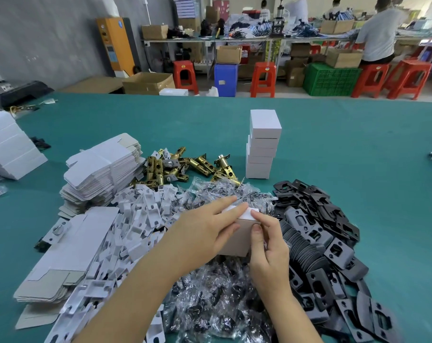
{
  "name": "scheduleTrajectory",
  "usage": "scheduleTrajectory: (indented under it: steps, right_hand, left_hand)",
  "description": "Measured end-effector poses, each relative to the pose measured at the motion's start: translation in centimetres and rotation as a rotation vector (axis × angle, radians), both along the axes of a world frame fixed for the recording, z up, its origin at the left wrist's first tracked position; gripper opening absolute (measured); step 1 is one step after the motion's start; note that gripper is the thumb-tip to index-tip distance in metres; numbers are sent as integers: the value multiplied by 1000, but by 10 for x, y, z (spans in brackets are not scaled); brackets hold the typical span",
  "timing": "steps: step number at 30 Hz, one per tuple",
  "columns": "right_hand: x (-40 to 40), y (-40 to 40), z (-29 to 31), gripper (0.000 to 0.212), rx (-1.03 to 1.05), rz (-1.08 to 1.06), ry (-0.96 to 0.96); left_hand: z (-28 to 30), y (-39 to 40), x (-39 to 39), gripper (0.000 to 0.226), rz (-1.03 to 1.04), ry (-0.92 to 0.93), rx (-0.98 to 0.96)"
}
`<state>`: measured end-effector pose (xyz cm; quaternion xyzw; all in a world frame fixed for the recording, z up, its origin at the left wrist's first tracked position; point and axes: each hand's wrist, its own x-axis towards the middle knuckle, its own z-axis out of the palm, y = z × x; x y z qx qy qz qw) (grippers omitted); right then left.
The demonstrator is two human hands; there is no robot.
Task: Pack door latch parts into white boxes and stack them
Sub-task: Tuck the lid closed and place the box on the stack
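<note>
Above the heap of clear screw bags point(217, 300) on the green surface point(358, 144), a small white box point(237, 240) held between both hands. Left hand point(205, 233) along the box's left side, thumb curled against its face, index and middle fingers stretched flat over the top flap. Right hand point(269, 248) pinching the box's right edge, thumb pressed on the front, fingers curled (a scrap of clear plastic caught under them). Beyond, a leaning stack of closed white boxes point(263, 147), upright though slightly staggered. Brass latch bolts point(185, 164) strewn left of the stack, flat carton blanks point(103, 169) piled further left, white plastic inserts point(145, 214) beside them, black strike plates point(321, 233) massed on the right.
</note>
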<state>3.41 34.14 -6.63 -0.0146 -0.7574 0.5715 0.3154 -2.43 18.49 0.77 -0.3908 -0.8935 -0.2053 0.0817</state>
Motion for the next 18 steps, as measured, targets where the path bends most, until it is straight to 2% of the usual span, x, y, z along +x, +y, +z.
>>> scheduleTrajectory:
  steps: [6,13,18]
  right_hand:
    - [0,-2,-1,29,-18,-1,-4]
    - [1,0,1,32,19,-21,8]
    - [0,0,0,25,104,-71,109]
  left_hand:
    - [-11,-5,-4,61,88,-202,131]
    - [-13,-8,-3,50,50,-156,148]
    - [-19,-7,-1,49,19,-118,179]
